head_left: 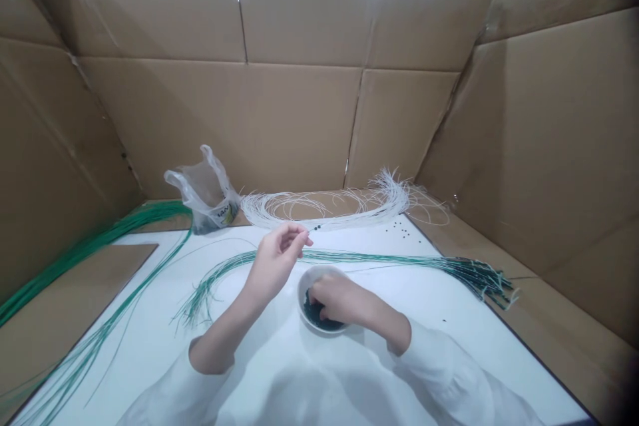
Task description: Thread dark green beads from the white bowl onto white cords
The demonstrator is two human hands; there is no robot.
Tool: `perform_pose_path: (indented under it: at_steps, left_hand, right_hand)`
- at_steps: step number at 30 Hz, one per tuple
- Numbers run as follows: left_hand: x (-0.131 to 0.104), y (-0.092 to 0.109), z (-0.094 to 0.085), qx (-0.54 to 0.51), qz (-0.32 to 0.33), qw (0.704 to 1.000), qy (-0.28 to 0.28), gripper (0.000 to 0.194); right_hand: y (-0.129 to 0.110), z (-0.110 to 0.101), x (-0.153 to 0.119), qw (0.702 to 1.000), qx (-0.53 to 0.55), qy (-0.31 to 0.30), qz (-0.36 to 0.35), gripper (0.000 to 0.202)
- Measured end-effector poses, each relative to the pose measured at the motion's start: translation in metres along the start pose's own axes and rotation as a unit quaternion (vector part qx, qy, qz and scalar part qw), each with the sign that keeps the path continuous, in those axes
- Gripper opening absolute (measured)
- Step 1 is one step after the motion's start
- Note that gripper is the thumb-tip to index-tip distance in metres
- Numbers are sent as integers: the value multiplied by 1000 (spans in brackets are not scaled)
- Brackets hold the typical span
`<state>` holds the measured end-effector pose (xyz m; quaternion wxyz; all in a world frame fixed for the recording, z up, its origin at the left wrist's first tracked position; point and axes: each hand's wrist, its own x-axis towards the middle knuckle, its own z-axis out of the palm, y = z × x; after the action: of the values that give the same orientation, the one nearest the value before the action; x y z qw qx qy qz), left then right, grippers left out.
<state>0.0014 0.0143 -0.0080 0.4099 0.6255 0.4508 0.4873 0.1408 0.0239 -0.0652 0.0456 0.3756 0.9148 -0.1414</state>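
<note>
My left hand [276, 256] is closed in a pinch above the table, left of the bowl. From its fingertips a thin strand sticks out to the right, with a few small dark beads [316, 227] at its end. A white bowl [303, 273] of tiny dark green beads [315, 314] stands in front of me. Inside it, my right hand [335, 297] has its fingers curled down at the beads; whatever lies between the fingertips is hidden. Just beyond both hands, a bundle of green strands [369, 257] stretches across the table, its dark, beaded-looking ends [482, 276] at the right.
Looped white strands [329, 221] lie along the back. A plastic bag [207, 196] stands at the back left, near more green strands [124, 223]. Several loose beads [403, 233] are scattered at the back right. Cardboard walls [294, 126] enclose the white table [399, 373].
</note>
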Motion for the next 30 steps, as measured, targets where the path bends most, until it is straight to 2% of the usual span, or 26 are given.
perform_pose_path:
  at_steps: [3,14,19,23,25,27,28,30]
  left_hand:
    - [2,1,0,-39,-21,999,-18,14]
    - [4,-4,0,-124,-57,990,-18,17]
    - [4,-4,0,-251,-98,963,-22,15]
    - [7,-5,0,-348,-135,927,-34,14]
    - [8,-6,1,-366,-141,919,-41,15]
    - [8,-7,1,-353,-134,925,-43,15]
    - [7,-7,2,-329,-125,935,-41,15]
    - [5,-6,3,-237,-87,967,-27,15]
  right_hand:
    - [-6,1,2,999,-49,-17,15,18]
    - [-3,2,3,999,-45,-6,19,21]
    - [9,-1,2,999,22,35,-8,26]
    - [20,-19,-7,991,95,91,-15,23]
    - [23,-33,-14,979,142,144,-1,20]
    - [24,-46,-22,957,201,207,22,16]
    - [24,-51,-25,939,245,241,27,14]
    - [26,-58,-31,881,357,308,30,10]
